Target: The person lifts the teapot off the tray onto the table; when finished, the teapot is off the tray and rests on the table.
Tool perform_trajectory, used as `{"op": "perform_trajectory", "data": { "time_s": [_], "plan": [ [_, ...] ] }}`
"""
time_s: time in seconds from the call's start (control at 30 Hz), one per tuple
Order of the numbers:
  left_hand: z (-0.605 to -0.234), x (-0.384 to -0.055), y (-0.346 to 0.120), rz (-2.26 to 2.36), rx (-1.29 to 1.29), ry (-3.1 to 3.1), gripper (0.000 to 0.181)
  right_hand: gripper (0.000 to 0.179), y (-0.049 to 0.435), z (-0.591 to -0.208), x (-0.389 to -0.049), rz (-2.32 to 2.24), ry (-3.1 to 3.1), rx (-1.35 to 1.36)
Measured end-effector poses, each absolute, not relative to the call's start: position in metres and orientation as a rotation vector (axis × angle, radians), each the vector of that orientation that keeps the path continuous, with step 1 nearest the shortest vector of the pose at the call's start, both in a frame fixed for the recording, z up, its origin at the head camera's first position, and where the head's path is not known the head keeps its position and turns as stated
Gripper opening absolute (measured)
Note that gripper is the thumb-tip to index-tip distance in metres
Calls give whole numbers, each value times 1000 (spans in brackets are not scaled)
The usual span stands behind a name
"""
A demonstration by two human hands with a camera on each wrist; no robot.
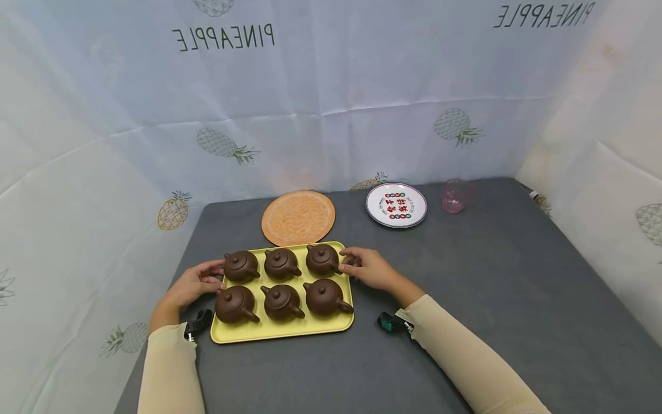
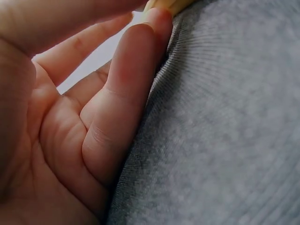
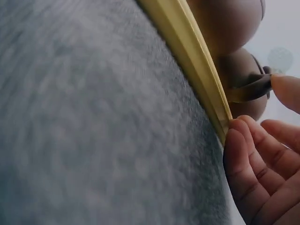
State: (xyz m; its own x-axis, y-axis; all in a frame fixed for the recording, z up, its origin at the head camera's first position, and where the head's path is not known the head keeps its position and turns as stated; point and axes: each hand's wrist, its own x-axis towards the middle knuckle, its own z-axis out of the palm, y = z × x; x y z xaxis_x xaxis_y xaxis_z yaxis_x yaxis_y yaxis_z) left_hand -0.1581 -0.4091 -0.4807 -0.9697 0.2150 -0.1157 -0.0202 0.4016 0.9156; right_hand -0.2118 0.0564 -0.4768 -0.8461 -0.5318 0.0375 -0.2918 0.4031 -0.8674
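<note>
A yellow rectangular tray (image 1: 284,329) lies on the grey table, carrying several small brown teapots (image 1: 281,301) in two rows. My left hand (image 1: 190,286) grips the tray's left edge, its fingertips (image 2: 159,21) right at the yellow rim in the left wrist view. At the right edge, my right hand (image 1: 373,270) holds the rim near the back corner. In the right wrist view, curled fingertips (image 3: 236,129) meet the yellow rim, while another digit reaches a teapot handle (image 3: 253,90). Parts of both hands' grip are hidden behind the rim and teapots.
Behind the tray lies a round orange mat (image 1: 298,218), close to its back edge. A white plate with red writing (image 1: 395,205) and a pink clear cup (image 1: 453,196) stand farther back to the right. Pineapple-print cloth (image 1: 331,144) hangs around the table's back and sides.
</note>
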Motion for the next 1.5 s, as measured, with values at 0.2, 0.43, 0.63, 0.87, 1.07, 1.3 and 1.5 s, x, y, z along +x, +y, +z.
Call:
{"op": "perform_trajectory", "data": {
  "time_s": [0.2, 0.43, 0.63, 0.87, 1.07, 1.3, 1.5],
  "plan": [
    [-482, -162, -406, 1595, 188, 2454, 62, 26, 48, -472, -207, -1421, 2488, -709],
    [-484, -162, -404, 1596, 166, 2439, 65, 20, 42, -473, -207, -1399, 2575, -541],
    [-486, -165, -402, 1616, 159, 2434, 64, 19, 46, -472, -206, -1468, 2555, -452],
    [-489, -163, -401, 1616, 152, 2444, 64, 19, 48, -477, -204, -1510, 2552, -445],
    [-490, -162, -403, 1612, 161, 2462, 63, 20, 49, -480, -203, -1569, 2528, -464],
    [-488, -162, -405, 1604, 159, 2474, 64, 17, 64, -478, -208, -1637, 2515, -407],
    [-485, -160, -406, 1620, 142, 2480, 63, 21, 86, -473, -213, -1734, 2452, -377]
  ]
}}
